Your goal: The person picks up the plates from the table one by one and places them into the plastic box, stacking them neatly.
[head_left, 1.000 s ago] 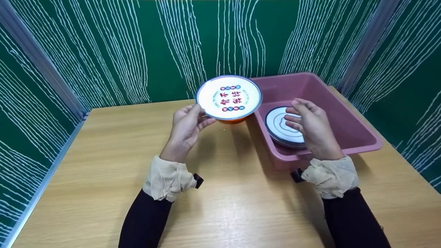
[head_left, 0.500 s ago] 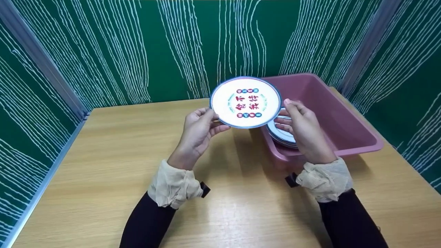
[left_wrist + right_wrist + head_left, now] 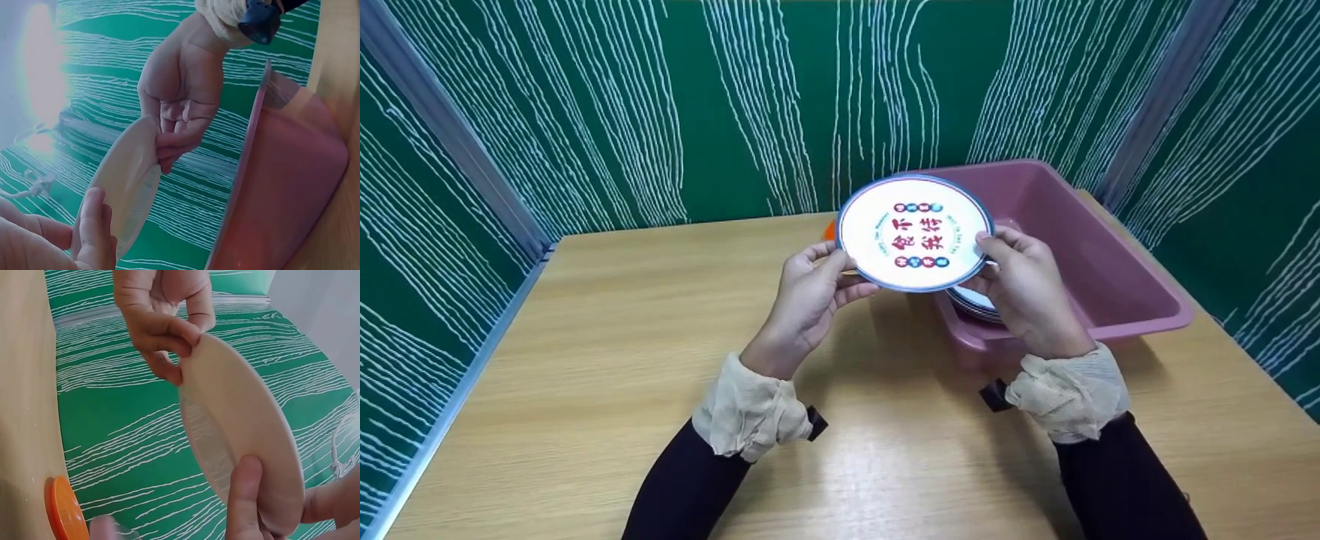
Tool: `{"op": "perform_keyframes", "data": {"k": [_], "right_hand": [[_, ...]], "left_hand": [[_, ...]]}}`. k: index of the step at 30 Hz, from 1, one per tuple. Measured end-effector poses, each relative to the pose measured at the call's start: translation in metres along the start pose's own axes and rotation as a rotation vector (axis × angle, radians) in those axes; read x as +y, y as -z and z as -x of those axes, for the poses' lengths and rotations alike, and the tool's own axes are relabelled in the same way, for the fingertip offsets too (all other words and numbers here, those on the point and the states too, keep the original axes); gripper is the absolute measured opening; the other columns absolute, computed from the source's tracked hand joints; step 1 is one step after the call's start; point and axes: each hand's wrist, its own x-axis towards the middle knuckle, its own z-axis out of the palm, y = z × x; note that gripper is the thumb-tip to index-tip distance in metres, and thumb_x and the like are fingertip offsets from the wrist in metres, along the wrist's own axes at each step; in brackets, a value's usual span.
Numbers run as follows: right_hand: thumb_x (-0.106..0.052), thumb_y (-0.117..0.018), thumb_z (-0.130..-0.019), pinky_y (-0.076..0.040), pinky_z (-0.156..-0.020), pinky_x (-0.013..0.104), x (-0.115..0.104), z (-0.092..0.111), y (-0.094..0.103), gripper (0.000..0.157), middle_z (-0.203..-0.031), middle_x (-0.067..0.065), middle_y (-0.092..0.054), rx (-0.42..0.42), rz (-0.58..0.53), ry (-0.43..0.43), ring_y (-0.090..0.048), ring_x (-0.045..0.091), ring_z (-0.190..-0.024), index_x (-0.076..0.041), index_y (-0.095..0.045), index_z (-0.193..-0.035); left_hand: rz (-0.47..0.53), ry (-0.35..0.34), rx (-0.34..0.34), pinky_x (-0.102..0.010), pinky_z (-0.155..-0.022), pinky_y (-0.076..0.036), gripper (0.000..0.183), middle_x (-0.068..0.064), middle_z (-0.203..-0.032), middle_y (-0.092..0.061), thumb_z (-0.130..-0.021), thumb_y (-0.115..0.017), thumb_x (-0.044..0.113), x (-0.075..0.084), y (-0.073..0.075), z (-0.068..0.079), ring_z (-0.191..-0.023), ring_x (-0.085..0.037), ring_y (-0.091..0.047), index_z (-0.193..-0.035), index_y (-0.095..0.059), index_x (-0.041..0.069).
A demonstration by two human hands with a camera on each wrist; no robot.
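Note:
A white plate (image 3: 915,232) with a blue rim, red characters and coloured dots is held up in front of the pink bin, its printed face toward the head camera. My left hand (image 3: 810,300) pinches its left edge, thumb on top and fingers beneath. At the opposite edge, my right hand (image 3: 1027,289) grips it with the thumb over the rim. Both wrist views show the plate's pale underside (image 3: 236,399) and its foot ring. Under and behind it, a stack of blue-rimmed plates (image 3: 976,304) sits in the bin, mostly hidden.
The pink plastic bin (image 3: 1117,277) stands on the wooden table (image 3: 660,337) at the right. An orange round object (image 3: 68,509) lies on the table, mostly behind the plate in the head view. Green walls with white wavy lines (image 3: 735,90) enclose the back and sides.
My left hand has carried the plate to the right and slightly nearer. My right hand, free of the plate a second ago, has moved left and now grips its right edge.

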Motion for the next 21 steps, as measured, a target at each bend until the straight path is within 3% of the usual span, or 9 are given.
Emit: {"op": "perform_keyframes", "data": {"k": [7, 12, 16, 21], "right_hand": [[-0.015, -0.046, -0.109, -0.062, -0.076, 0.028, -0.004, 0.0, 0.007, 0.035, -0.122, 0.018, -0.055, 0.022, 0.004, -0.002, -0.07, 0.02, -0.09, 0.006, -0.045, -0.137], [-0.018, -0.047, -0.109, -0.061, -0.075, 0.028, -0.007, 0.0, 0.014, 0.035, -0.119, 0.019, -0.056, 0.036, 0.008, 0.02, -0.068, 0.02, -0.089, 0.006, -0.046, -0.135], [-0.019, -0.047, -0.11, -0.061, -0.072, 0.027, -0.008, -0.002, 0.022, 0.034, -0.116, 0.017, -0.059, 0.07, 0.009, 0.022, -0.068, 0.019, -0.086, 0.005, -0.047, -0.132], [-0.019, -0.046, -0.11, -0.061, -0.071, 0.027, -0.007, -0.007, 0.03, 0.03, -0.11, 0.014, -0.061, 0.111, -0.01, 0.014, -0.067, 0.018, -0.081, 0.005, -0.049, -0.126]], "left_hand": [[-0.004, 0.027, -0.065, -0.037, -0.084, -0.062, 0.035, -0.02, -0.116, -0.067, -0.1, -0.063, 0.005, 0.0, 0.002, -0.006, -0.088, -0.027, -0.073, -0.132, -0.051, 0.003], [-0.091, 0.036, -0.11, -0.037, -0.079, -0.063, 0.03, -0.019, -0.111, -0.069, -0.102, -0.063, 0.011, -0.001, 0.005, -0.013, -0.082, -0.027, -0.073, -0.13, -0.057, 0.003], [-0.147, 0.063, -0.09, -0.037, -0.079, -0.063, 0.027, -0.017, -0.113, -0.069, -0.104, -0.061, 0.014, -0.006, 0.011, -0.025, -0.088, -0.029, -0.073, -0.129, -0.06, 0.005], [-0.16, 0.076, -0.016, -0.038, -0.083, -0.063, 0.023, -0.017, -0.116, -0.068, -0.105, -0.059, 0.016, -0.013, 0.022, -0.041, -0.095, -0.032, -0.071, -0.126, -0.062, 0.007]]}}
